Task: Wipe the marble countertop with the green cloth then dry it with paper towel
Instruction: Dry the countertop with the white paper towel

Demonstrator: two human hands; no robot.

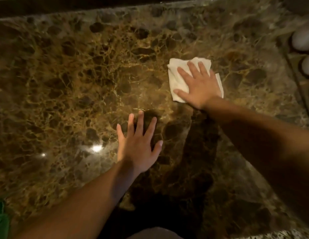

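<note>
The brown veined marble countertop [81,75] fills the view. A folded white paper towel [174,78] lies flat on it right of centre. My right hand [198,85] presses down on the towel with fingers spread, covering most of it. My left hand [140,144] rests flat on the bare marble nearer to me, fingers apart, holding nothing. The green cloth [1,216] lies bunched at the lower left edge of the view, away from both hands.
A dark metal tray [305,94] with white rounded objects [303,40] sits at the right edge. A dark raised ledge [81,6] runs along the far side of the counter. A speckled surface [271,234] shows at the bottom right.
</note>
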